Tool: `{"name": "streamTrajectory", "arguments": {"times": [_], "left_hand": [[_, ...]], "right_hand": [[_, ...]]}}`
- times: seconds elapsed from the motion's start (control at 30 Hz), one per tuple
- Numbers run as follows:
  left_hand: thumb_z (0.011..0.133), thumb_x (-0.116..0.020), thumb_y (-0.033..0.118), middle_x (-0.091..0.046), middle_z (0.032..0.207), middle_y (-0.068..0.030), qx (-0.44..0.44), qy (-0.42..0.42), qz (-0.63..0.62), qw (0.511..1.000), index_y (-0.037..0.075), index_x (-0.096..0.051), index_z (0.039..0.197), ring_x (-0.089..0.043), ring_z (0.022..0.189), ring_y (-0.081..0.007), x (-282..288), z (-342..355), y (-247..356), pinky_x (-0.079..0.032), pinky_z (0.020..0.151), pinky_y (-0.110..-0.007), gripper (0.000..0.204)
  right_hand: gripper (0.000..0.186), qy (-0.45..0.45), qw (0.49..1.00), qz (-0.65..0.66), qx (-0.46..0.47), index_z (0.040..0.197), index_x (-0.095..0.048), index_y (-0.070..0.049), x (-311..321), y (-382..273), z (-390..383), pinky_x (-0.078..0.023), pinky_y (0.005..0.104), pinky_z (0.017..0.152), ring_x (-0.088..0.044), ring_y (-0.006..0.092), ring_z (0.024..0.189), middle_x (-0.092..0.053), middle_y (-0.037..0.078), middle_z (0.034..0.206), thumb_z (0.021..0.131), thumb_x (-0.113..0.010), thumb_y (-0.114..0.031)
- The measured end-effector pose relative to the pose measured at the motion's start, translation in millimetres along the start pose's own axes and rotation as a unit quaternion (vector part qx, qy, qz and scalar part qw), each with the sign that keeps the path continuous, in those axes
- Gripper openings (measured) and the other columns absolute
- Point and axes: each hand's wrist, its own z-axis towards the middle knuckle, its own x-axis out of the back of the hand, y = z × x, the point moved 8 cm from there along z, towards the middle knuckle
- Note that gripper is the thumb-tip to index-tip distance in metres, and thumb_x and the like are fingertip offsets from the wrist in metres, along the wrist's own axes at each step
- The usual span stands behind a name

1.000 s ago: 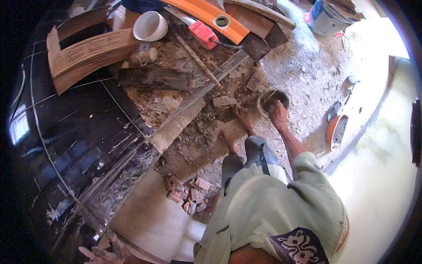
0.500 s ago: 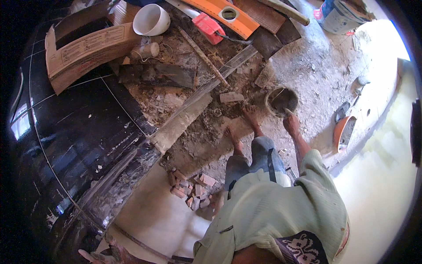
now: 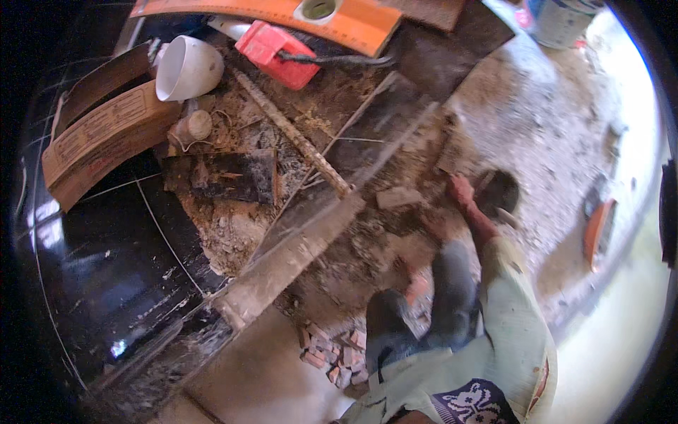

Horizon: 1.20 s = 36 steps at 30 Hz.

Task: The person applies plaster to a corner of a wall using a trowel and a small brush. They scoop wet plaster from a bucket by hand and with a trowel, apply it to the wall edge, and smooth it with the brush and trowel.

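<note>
My right hand (image 3: 463, 192) reaches forward beside the round mortar bowl (image 3: 503, 185), at its left rim. Its fingers are smeared by motion and lie close to the near end of a flat brownish slab piece (image 3: 449, 150); whether they grip it cannot be made out. A pale tool handle (image 3: 507, 218) sticks out over the bowl's near edge, apart from the hand. To the left of the hand a pale brick (image 3: 397, 198) lies on the rubble. My left hand is out of sight.
A long raised ledge (image 3: 282, 261) cuts across the floor, with black tiles (image 3: 106, 283) on its left. Around it are a rusty rod (image 3: 293, 134), an orange level (image 3: 353, 28), a red tool (image 3: 279, 55), a white bowl (image 3: 189, 69), a cardboard box (image 3: 106, 134) and brick pieces (image 3: 339, 353).
My right hand has let go of the handle in the mortar bowl and moved left toward the slab piece. My left hand has left the picture. The view has shifted.
</note>
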Motion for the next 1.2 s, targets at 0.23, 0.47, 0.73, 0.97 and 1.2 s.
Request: {"name": "streamTrajectory", "arguments": {"times": [0.23,0.47,0.73,0.97,1.2], "left_hand": [[0.098,-0.052,0.038,-0.031,0.155,-0.0071,0.067,0.018,0.007,0.998,0.008,-0.035,0.148,-0.022,0.145,-0.0301,30.3,24.8,-30.2,-0.017,0.118,-0.042,0.06],[0.087,-0.068,0.025,-0.039,0.151,-0.0126,0.102,0.005,-0.01,0.995,0.007,-0.05,0.138,-0.022,0.145,-0.0335,63.7,-0.4,-31.5,-0.019,0.117,-0.048,0.057],[0.089,-0.066,0.028,-0.038,0.151,-0.0139,0.089,0.011,0.009,0.996,0.005,-0.047,0.14,-0.025,0.144,-0.0326,63.3,11.0,-39.4,-0.02,0.117,-0.046,0.059],[0.093,-0.062,0.029,-0.033,0.152,-0.0164,0.116,0.046,-0.064,0.99,0.002,-0.026,0.15,-0.026,0.143,-0.0274,62.2,5.5,-40.1,-0.016,0.118,-0.042,0.073],[0.083,-0.072,0.019,-0.039,0.149,-0.0182,0.121,0.055,-0.037,0.99,0.007,-0.024,0.151,-0.028,0.142,-0.0336,71.9,6.7,-42.4,-0.018,0.117,-0.046,0.084]], "right_hand": [[0.028,0.044,0.996,0.075,0.027,0.115,-0.057,-0.009,-117.1,-81.6,206.2,-0.051,0.0477,0.082,-0.058,0.029,0.1,-0.059,0.012,0.106,0.089,-0.055,-0.017],[0.03,-0.014,0.998,0.063,0.017,0.118,-0.056,-0.006,-179.8,-96.5,237.9,-0.049,0.0455,0.085,-0.058,0.0282,0.102,-0.059,0.012,0.109,0.09,-0.054,-0.017],[0.033,-0.026,0.993,0.112,-0.003,0.122,-0.054,-0.003,-216.3,-96.7,238.9,-0.048,0.043,0.088,-0.057,0.0273,0.104,-0.059,0.012,0.113,0.092,-0.054,-0.017],[0.035,0.001,0.981,0.192,-0.035,0.125,-0.053,0.0,-205.9,-51.5,202.5,-0.047,0.0408,0.091,-0.057,0.0264,0.106,-0.059,0.012,0.117,0.094,-0.053,-0.017],[0.038,0.069,0.861,0.501,-0.055,0.128,-0.051,0.002,-121.6,-7.5,41.0,-0.046,0.0386,0.093,-0.056,0.0256,0.108,-0.059,0.012,0.12,0.096,-0.052,-0.017]]}}
